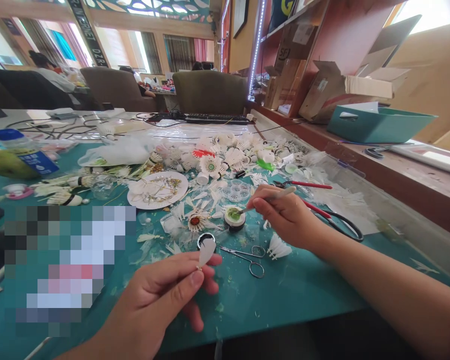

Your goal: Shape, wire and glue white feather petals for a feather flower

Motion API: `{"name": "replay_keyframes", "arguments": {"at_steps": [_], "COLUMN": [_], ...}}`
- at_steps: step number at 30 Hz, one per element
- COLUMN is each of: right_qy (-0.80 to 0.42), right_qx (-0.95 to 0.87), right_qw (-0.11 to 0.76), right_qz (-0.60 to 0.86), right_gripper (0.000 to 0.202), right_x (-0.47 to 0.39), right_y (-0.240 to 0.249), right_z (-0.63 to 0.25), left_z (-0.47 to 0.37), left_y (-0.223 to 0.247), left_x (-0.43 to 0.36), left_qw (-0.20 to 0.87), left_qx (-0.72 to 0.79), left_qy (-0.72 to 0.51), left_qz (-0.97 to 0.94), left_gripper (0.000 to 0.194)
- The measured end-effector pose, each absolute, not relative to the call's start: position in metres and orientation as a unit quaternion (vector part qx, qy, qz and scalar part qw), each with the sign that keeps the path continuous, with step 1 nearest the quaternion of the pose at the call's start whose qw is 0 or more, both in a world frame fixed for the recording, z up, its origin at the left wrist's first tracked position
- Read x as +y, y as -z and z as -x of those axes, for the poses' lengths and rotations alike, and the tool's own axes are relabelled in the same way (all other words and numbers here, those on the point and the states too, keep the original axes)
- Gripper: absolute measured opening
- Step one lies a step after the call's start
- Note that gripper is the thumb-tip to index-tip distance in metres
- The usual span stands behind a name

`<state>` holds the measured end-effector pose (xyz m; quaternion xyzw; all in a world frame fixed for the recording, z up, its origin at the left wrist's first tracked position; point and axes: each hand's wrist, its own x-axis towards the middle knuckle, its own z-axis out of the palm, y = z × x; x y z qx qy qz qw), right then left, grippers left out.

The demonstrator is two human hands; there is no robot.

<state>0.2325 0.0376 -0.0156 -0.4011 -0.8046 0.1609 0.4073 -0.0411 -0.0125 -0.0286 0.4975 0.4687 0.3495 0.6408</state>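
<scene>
Between thumb and forefinger, my left hand point(165, 292) pinches a small white feather piece point(207, 251) by its base, holding it upright. My right hand point(285, 217) grips a slim pale-handled brush-like tool point(287, 193). Its tip rests in green paste point(233, 214) inside a small round jar point(235, 228). A dark-rimmed round lid or cup point(206, 236) sits just behind the feather. Small metal scissors point(252, 255) lie on the mat between my hands, beside a fan of white feathers point(279, 248). A cut shuttlecock with a red centre point(197, 221) is left of the jar.
Many shuttlecocks point(212, 165) are heaped behind the jar. A white plate point(157, 204) holds thin wiry pieces. Red-handled pliers point(311, 185) and another red-and-black tool point(345, 226) lie to the right. A bottle point(18, 155) stands left; a teal bin point(378, 125) sits on the ledge.
</scene>
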Motion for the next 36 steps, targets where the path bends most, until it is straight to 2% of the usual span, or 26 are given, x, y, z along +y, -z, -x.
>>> {"name": "replay_keyframes", "arguments": {"at_steps": [6,12,22,26,29,36], "right_qy": [-0.197,-0.240,-0.305,-0.308,-0.308,-0.322], "right_qx": [-0.792,-0.771,-0.730,-0.731,-0.734,-0.730], "right_qw": [0.407,0.404,0.390,0.396,0.394,0.382], "right_qz": [0.410,0.429,0.471,0.462,0.459,0.466], "right_gripper": [0.030,0.025,0.016,0.025,0.032,0.030], "right_x": [0.036,0.038,0.038,0.039,0.039,0.039], "right_y": [0.018,0.020,0.020,0.018,0.016,0.012], "right_z": [-0.236,-0.236,-0.237,-0.238,-0.237,-0.238], "left_z": [0.024,0.005,-0.015,-0.020,-0.023,-0.030], "left_y": [0.011,-0.011,-0.025,-0.021,-0.020,-0.019], "left_x": [-0.012,-0.003,0.019,0.033,0.038,0.040], "left_qw": [0.682,0.681,0.711,0.706,0.707,0.721], "left_qx": [0.501,0.529,0.462,0.478,0.496,0.501], "left_qy": [-0.389,-0.405,-0.374,-0.363,-0.336,-0.309], "left_qz": [-0.364,-0.304,-0.375,-0.375,-0.376,-0.367], "left_gripper": [0.008,0.023,0.018,0.024,0.022,0.020]}}
